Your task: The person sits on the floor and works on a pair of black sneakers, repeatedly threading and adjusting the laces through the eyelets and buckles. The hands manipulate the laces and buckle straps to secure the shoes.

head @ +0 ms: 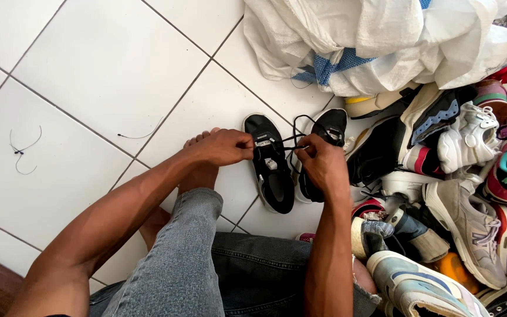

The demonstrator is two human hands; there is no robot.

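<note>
Two black sneakers with white soles lie side by side on the white tiled floor: the left sneaker (272, 170) and the right sneaker (327, 130). My left hand (221, 147) pinches black laces (291, 140) at the tongue of the left sneaker. My right hand (323, 164) grips the laces between the two shoes and partly covers the right sneaker. The laces stretch taut between both hands, with a loop rising above them.
A heap of mixed sneakers (465, 194) fills the right side. A crumpled white woven sack (382, 41) lies at the top. My jeans-clad leg (189, 258) and bare foot (198, 170) rest under my left arm. Loose thread bits (23, 151) lie on the tiles (89, 70).
</note>
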